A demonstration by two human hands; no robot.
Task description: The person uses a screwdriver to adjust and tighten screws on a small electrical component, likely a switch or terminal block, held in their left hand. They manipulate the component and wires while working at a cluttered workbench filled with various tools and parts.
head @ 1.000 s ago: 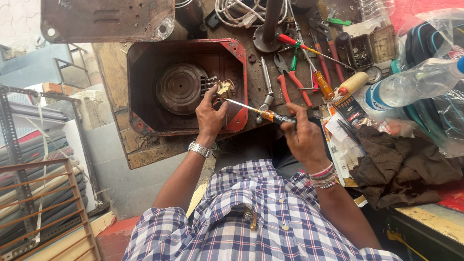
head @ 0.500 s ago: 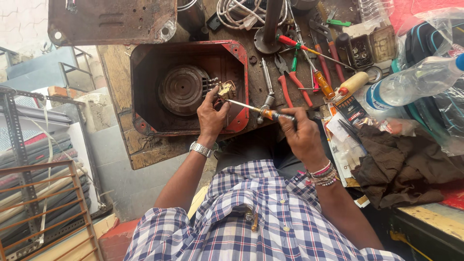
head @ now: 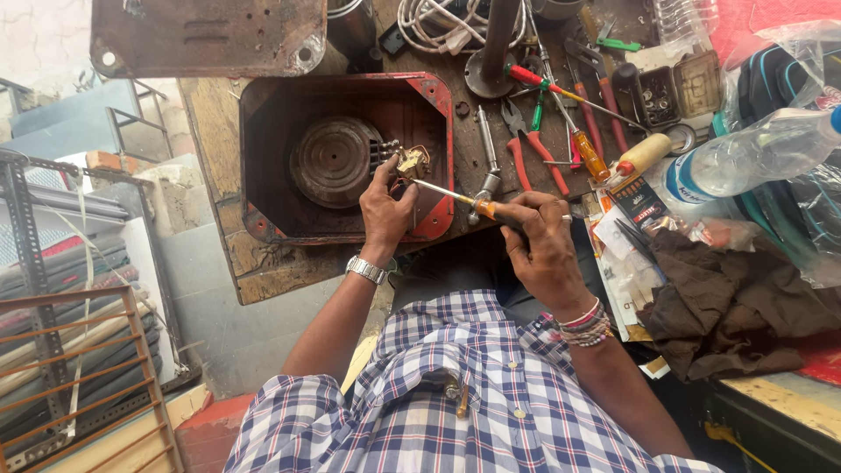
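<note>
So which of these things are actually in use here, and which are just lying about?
In use: left hand holding small brass part; right hand holding orange-handled screwdriver; red metal housing.

Lying about: red-handled pliers, plastic bottle, brown cloth, white cable coil.

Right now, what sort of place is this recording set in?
Most likely a small repair workshop. A worn wooden bench is strewn with pliers and screwdrivers, and both hands work a screwdriver on a part inside a red metal housing.
</note>
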